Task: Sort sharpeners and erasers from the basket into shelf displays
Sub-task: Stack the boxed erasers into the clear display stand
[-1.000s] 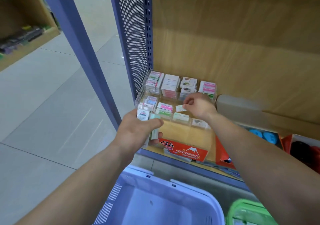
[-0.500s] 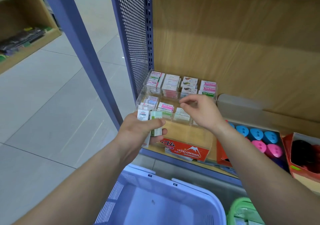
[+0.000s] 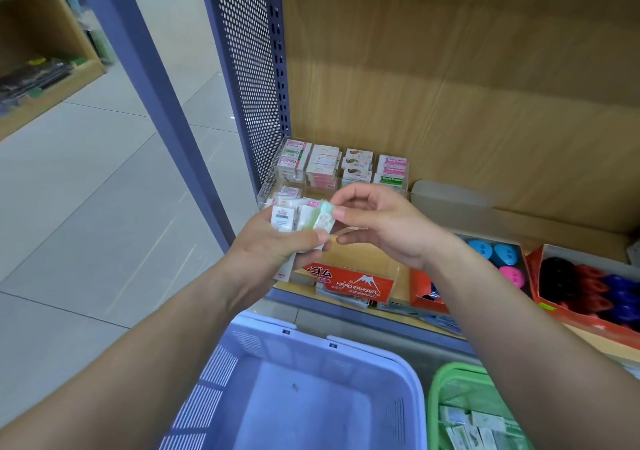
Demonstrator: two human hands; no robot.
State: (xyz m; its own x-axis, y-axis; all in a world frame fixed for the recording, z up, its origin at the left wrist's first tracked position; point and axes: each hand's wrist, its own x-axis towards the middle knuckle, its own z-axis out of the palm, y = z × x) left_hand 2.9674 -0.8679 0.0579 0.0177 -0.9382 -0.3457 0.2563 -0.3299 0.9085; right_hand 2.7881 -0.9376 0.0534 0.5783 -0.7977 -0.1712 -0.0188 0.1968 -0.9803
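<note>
Erasers, small paper-wrapped blocks [image 3: 289, 219], are sitting fanned in the left hand [image 3: 273, 247], whose curled fingers and thumb are gripping the bundle. The right hand [image 3: 388, 228] is pinching the pale green wrapped eraser [image 3: 323, 219] at the bundle's right edge between thumb and forefinger. Both hands are hovering just in front of the clear acrylic compartmented display [image 3: 273, 176] in the wooden shelf unit [image 3: 450, 86], above its red "Hard Eraser" label [image 3: 356, 285]. Below, a lavender plastic basket [image 3: 374, 349] and a green plastic basket [image 3: 446, 380] are standing side by side
</note>
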